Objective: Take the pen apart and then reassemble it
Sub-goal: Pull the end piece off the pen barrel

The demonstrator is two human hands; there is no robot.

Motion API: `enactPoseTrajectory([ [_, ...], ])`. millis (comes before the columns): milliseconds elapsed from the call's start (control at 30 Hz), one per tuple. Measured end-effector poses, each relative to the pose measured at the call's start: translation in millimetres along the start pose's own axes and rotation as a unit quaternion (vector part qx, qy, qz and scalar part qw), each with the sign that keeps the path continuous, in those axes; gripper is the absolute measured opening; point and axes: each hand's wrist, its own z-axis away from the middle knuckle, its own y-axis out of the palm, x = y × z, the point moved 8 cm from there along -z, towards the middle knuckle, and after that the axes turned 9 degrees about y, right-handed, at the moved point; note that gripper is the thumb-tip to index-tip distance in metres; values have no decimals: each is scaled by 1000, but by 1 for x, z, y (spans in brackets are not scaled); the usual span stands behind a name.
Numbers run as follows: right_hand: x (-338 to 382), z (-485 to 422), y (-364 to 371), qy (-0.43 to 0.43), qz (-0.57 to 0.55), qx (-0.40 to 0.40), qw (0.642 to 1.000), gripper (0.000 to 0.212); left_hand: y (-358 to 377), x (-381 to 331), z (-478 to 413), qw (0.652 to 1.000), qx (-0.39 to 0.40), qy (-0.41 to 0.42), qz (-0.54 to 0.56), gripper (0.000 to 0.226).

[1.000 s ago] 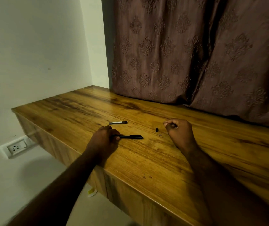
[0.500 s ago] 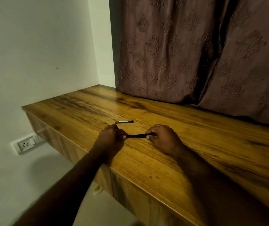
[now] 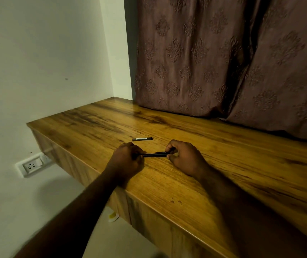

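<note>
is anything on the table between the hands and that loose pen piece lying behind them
Nothing visible. The loose pen piece lies on bare wooden table just beyond the left hand and right hand, which both hold the black pen body.

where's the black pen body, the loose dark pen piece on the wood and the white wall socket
black pen body (image 3: 154,155), head view, mid-barrel between the hands
loose dark pen piece (image 3: 142,139), head view, its middle
white wall socket (image 3: 31,166), head view, faceplate centre

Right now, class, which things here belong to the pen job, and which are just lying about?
Part of the job:
black pen barrel, held by left hand and right hand
loose pen piece on the table

Lying about:
wall socket
curtain
</note>
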Motion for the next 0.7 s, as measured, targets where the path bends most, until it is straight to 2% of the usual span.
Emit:
enactPoseTrajectory([
  [167, -1, -1, 2, 0, 18, 3, 1000, 15, -1, 2, -1, 1000, -15, 3, -4, 10],
  [300, 2, 0, 2, -10, 7, -2, 1000, 7, -5, -3, 0, 1000, -26, 9, 14, 14],
  [567, 4, 2, 1, -9, 8, 0, 1000, 9, -4, 1, 1, 999, -38, 14, 36, 20],
  [633, 3, 1, 1, -8, 0, -1, 1000, 10, -4, 0, 2, 998, -40, 7, 51, 17],
  [700, 1, 1, -1, -4, -16, -6, 1000, 12, -6, 4, 3, 994, -55, -34, 85, 5],
])
